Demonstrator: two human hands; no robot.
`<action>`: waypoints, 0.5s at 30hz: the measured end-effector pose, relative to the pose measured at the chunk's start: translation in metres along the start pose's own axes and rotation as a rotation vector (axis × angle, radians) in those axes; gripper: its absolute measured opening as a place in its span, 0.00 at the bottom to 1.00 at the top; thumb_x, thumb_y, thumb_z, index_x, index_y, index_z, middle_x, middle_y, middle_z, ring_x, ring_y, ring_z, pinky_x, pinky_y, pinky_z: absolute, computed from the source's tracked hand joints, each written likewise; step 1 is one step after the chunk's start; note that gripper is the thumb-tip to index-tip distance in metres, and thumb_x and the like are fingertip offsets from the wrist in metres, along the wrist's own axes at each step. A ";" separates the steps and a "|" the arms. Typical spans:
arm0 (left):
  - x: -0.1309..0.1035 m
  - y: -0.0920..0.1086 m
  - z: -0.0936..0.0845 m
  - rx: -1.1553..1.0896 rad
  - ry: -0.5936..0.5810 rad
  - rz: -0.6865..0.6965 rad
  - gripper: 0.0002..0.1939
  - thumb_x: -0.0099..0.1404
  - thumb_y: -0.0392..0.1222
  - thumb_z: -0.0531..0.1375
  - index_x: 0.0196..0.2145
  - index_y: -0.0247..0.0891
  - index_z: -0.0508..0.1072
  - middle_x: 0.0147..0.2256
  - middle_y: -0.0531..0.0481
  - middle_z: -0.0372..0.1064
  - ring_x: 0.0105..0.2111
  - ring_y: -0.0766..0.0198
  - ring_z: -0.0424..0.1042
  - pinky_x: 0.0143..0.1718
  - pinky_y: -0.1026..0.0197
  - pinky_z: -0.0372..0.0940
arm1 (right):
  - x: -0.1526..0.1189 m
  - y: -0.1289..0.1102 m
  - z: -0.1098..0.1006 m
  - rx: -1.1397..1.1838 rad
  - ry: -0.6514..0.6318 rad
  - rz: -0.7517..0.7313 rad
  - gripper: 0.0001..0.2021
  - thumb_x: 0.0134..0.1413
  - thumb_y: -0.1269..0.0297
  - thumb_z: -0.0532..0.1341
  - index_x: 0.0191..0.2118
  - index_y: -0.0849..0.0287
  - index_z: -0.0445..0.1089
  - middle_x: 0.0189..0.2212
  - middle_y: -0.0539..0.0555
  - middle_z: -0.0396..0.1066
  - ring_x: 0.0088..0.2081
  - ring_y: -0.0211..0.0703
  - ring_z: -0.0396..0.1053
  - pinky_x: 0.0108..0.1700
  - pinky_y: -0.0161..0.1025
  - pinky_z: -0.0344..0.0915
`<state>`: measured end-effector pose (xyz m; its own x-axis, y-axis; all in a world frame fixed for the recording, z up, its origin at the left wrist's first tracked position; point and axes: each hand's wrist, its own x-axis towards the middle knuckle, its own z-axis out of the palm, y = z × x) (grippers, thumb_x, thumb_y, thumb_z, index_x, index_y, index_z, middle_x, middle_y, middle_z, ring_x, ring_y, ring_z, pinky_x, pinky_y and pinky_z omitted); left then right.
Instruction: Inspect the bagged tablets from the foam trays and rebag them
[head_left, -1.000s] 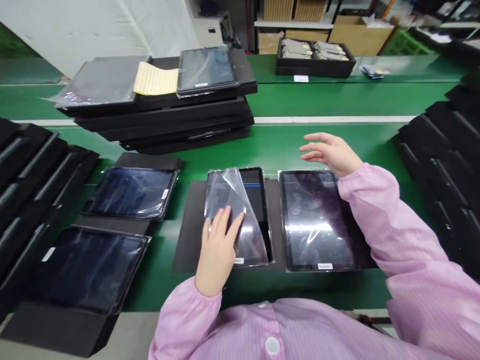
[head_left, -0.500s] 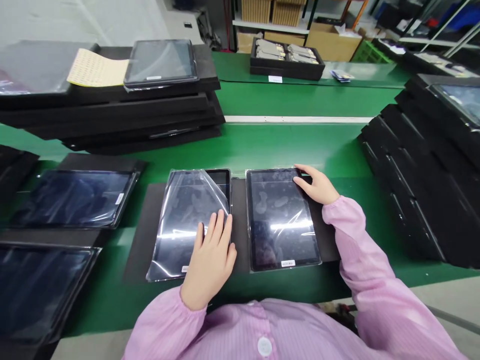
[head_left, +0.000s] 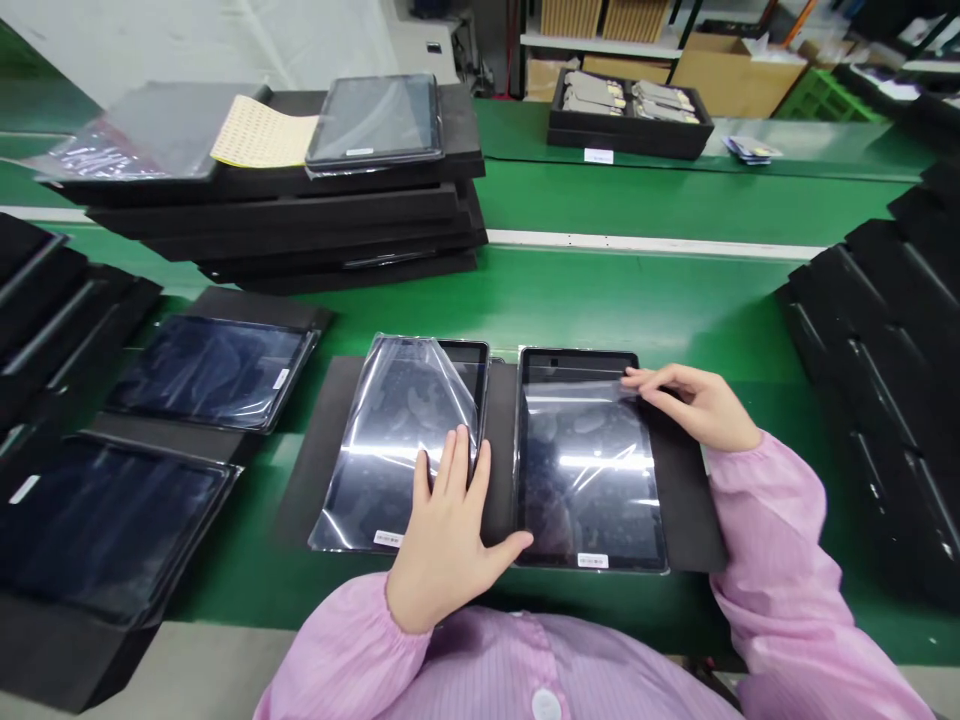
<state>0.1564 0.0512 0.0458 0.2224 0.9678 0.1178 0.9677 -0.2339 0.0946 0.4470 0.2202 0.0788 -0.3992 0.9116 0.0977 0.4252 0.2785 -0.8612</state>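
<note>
Green tabletop: conveyor-style surface; a black foam mat in the middle carries two tablets side by side.
Left hand: lies flat, fingers spread, on the near right corner of the left tablet; grip slack, closed on nothing, only pressing.
Right hand: fingertips pinch the far right edge of the clear film on the right tablet; film lifted at the far end, flat nearer the person.
Left tablet film: loose, far right corner curled up.
Risk: film could crease, tear or snap back if pulled skewed; right tablet could skid on the foam, as no hand steadies it.
Containers: black tray at the far side holds rows of pale packets; stacked foam trays carry one bagged tablet and a yellow sheet.
</note>
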 end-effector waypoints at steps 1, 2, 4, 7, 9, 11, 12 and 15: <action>-0.001 0.000 0.000 0.015 0.007 0.004 0.48 0.62 0.68 0.54 0.66 0.26 0.55 0.66 0.20 0.51 0.67 0.33 0.53 0.63 0.29 0.50 | -0.002 0.002 -0.005 0.061 -0.017 0.022 0.17 0.52 0.44 0.66 0.26 0.52 0.71 0.33 0.58 0.82 0.46 0.58 0.79 0.57 0.60 0.70; -0.001 0.000 -0.001 0.030 0.018 0.011 0.48 0.62 0.68 0.54 0.66 0.27 0.55 0.66 0.20 0.51 0.67 0.33 0.54 0.62 0.30 0.51 | -0.002 0.006 -0.011 0.138 -0.034 0.050 0.19 0.51 0.42 0.67 0.25 0.52 0.69 0.31 0.58 0.82 0.43 0.58 0.80 0.56 0.60 0.70; -0.002 0.000 -0.002 0.057 0.039 0.025 0.48 0.62 0.68 0.54 0.66 0.26 0.55 0.65 0.19 0.53 0.66 0.34 0.56 0.61 0.31 0.55 | -0.002 0.015 -0.020 0.294 -0.075 0.107 0.21 0.46 0.41 0.70 0.22 0.51 0.67 0.25 0.55 0.80 0.37 0.56 0.81 0.56 0.61 0.70; 0.000 0.000 -0.006 0.076 0.039 0.026 0.49 0.60 0.68 0.55 0.66 0.26 0.55 0.65 0.20 0.55 0.65 0.34 0.57 0.59 0.33 0.59 | 0.003 0.026 -0.031 0.388 -0.147 0.137 0.25 0.39 0.38 0.72 0.18 0.50 0.63 0.15 0.51 0.74 0.27 0.53 0.79 0.52 0.60 0.72; 0.002 -0.002 -0.007 0.066 0.030 0.029 0.52 0.58 0.68 0.58 0.67 0.27 0.54 0.65 0.21 0.54 0.66 0.34 0.57 0.59 0.34 0.60 | 0.006 0.030 -0.036 0.387 -0.187 0.137 0.27 0.36 0.36 0.71 0.15 0.50 0.60 0.10 0.49 0.69 0.21 0.51 0.76 0.48 0.58 0.74; 0.006 -0.004 -0.006 0.040 0.026 0.040 0.55 0.55 0.68 0.60 0.68 0.28 0.53 0.66 0.22 0.52 0.66 0.34 0.55 0.59 0.34 0.59 | 0.007 0.032 -0.038 0.386 -0.231 0.140 0.29 0.35 0.34 0.70 0.13 0.49 0.58 0.08 0.48 0.66 0.18 0.48 0.74 0.46 0.56 0.74; 0.007 -0.006 -0.005 0.026 0.025 0.045 0.56 0.54 0.68 0.61 0.68 0.29 0.52 0.67 0.23 0.51 0.67 0.34 0.54 0.60 0.34 0.58 | 0.007 0.032 -0.039 0.385 -0.251 0.141 0.29 0.35 0.33 0.70 0.12 0.49 0.57 0.07 0.47 0.66 0.17 0.47 0.72 0.45 0.55 0.74; 0.007 -0.011 0.004 -0.015 0.020 0.036 0.56 0.52 0.66 0.62 0.69 0.32 0.51 0.69 0.25 0.46 0.68 0.32 0.51 0.61 0.32 0.56 | 0.008 0.035 -0.038 0.389 -0.296 0.137 0.31 0.34 0.31 0.69 0.11 0.49 0.55 0.06 0.46 0.64 0.14 0.44 0.69 0.44 0.52 0.74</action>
<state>0.1482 0.0609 0.0421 0.2547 0.9567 0.1409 0.9570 -0.2703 0.1052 0.4892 0.2481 0.0686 -0.5980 0.7914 -0.1265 0.1782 -0.0226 -0.9837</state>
